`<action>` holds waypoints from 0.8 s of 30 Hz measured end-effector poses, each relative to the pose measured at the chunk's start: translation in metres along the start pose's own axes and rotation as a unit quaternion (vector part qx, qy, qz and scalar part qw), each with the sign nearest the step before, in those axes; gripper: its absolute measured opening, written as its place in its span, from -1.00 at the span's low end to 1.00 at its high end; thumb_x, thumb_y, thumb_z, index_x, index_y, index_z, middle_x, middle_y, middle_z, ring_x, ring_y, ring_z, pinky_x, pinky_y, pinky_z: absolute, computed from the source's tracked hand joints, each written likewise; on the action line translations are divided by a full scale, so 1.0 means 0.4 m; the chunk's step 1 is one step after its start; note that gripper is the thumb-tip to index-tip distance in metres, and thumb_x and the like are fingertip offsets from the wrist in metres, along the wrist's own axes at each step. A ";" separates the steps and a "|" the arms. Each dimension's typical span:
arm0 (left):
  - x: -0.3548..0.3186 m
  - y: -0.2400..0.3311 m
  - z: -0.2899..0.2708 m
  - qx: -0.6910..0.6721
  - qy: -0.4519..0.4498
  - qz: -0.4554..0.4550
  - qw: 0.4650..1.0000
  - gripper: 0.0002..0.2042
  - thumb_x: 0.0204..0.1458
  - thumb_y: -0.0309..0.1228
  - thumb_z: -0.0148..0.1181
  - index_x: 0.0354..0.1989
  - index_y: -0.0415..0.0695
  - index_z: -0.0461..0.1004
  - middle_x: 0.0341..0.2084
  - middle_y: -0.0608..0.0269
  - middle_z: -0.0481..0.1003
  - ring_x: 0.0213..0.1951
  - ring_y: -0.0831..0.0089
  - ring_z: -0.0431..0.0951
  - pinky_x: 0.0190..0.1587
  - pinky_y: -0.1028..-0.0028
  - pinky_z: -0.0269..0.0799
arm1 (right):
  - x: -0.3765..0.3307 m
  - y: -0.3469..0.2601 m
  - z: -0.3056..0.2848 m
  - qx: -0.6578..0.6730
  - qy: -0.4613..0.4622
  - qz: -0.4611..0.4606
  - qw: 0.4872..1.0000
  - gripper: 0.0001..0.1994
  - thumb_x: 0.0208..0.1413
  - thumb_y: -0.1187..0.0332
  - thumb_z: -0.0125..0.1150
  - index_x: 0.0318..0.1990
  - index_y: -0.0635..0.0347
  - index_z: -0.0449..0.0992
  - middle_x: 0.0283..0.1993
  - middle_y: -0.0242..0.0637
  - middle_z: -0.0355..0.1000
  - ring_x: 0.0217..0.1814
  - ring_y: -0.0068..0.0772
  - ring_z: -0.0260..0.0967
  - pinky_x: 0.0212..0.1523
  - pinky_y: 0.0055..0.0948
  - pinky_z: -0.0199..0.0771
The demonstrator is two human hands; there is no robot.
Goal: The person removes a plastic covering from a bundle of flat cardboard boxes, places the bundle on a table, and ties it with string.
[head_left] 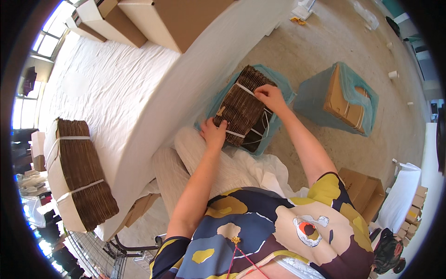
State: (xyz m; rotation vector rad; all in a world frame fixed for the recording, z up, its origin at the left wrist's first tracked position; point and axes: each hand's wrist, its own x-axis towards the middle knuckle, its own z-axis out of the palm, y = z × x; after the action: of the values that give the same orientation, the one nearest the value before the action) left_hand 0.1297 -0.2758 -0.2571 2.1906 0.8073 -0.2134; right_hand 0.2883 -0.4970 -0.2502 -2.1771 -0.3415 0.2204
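A bundle of dark brown flat cardboard pieces [241, 109], stacked on edge and bound with white straps, sits in an open blue plastic bag [284, 84] in front of my knees. My left hand [214, 134] grips the bundle's near left edge, beside the lower strap [234, 133]. On the far right side, my right hand [271, 97] has its fingers pinched at the upper strap [245, 89]. Loose loops of white strap [265, 122] hang over the dark gap at the bundle's right side.
A second strapped bundle [83, 174] lies on the white-covered table [104, 79] at left. Cardboard boxes [160, 21] stand at its far end. To the right, a blue-bagged carton [320, 95] rests on the concrete floor, with an open carton [360, 193] nearer me.
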 end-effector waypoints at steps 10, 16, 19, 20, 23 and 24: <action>0.176 -0.068 0.027 -0.223 0.006 -0.153 0.963 -0.31 0.18 -0.03 0.13 0.39 -0.16 0.14 0.37 -0.04 0.13 0.37 0.05 0.15 0.31 0.03 0.11 | -0.187 0.195 -0.061 -0.113 -0.092 0.425 0.893 -0.33 -0.11 -0.28 0.36 -0.42 0.34 0.57 -0.37 -0.08 0.57 -0.38 -0.16 0.58 -0.25 -0.17 0.53; 0.150 -0.064 0.026 -0.427 -0.138 -0.204 0.870 -0.20 0.17 0.14 0.11 0.40 -0.21 0.10 0.28 -0.06 0.26 0.25 0.12 0.32 0.26 0.16 0.22 | -0.190 0.310 0.037 -0.079 -0.099 0.423 0.897 -0.50 0.16 -0.04 0.19 -0.28 0.38 0.61 -0.26 0.02 0.59 -0.34 -0.06 0.60 -0.18 -0.12 0.58; 0.157 -0.078 0.021 -0.403 -0.170 -0.164 0.884 -0.13 0.10 0.23 0.14 0.39 -0.20 0.13 0.25 -0.01 0.30 0.21 0.15 0.35 0.25 0.17 0.22 | -0.207 0.296 0.036 -0.261 -0.155 0.306 0.902 -0.64 0.21 0.12 0.13 -0.21 0.29 0.63 -0.17 0.01 0.59 -0.24 -0.01 0.60 -0.17 -0.12 0.58; 0.157 -0.086 0.025 -0.374 -0.178 -0.149 0.898 -0.11 0.08 0.25 0.15 0.39 -0.20 0.13 0.25 -0.01 0.30 0.21 0.14 0.35 0.24 0.16 0.23 | -0.228 0.286 0.033 -0.306 -0.198 0.264 0.893 -0.66 0.19 0.13 0.14 -0.20 0.25 0.63 -0.16 0.00 0.59 -0.21 0.00 0.59 -0.17 -0.11 0.58; 0.152 -0.092 0.031 -0.284 -0.176 -0.115 0.936 -0.08 0.03 0.30 0.17 0.37 -0.22 0.17 0.25 -0.03 0.31 0.22 0.10 0.36 0.20 0.16 0.27 | -0.321 0.250 -0.004 -0.388 -0.266 0.187 0.863 -0.72 0.13 0.18 0.18 -0.22 0.19 0.65 -0.16 -0.02 0.58 -0.13 0.03 0.56 -0.16 -0.07 0.57; 0.137 -0.064 0.026 -0.244 -0.165 -0.113 0.949 -0.09 0.03 0.30 0.17 0.34 -0.23 0.21 0.26 -0.05 0.30 0.21 0.09 0.37 0.19 0.16 0.29 | -0.354 0.229 -0.036 -0.381 -0.249 0.208 0.866 -0.75 0.10 0.21 0.19 -0.24 0.19 0.65 -0.18 -0.03 0.58 -0.12 0.04 0.56 -0.16 -0.05 0.56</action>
State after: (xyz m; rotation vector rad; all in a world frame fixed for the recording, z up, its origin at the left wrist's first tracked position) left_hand 0.1582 -0.2440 -0.3014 1.5453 0.8153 -0.4326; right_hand 0.1734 -0.6049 -0.3113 -2.9499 -0.2576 1.0569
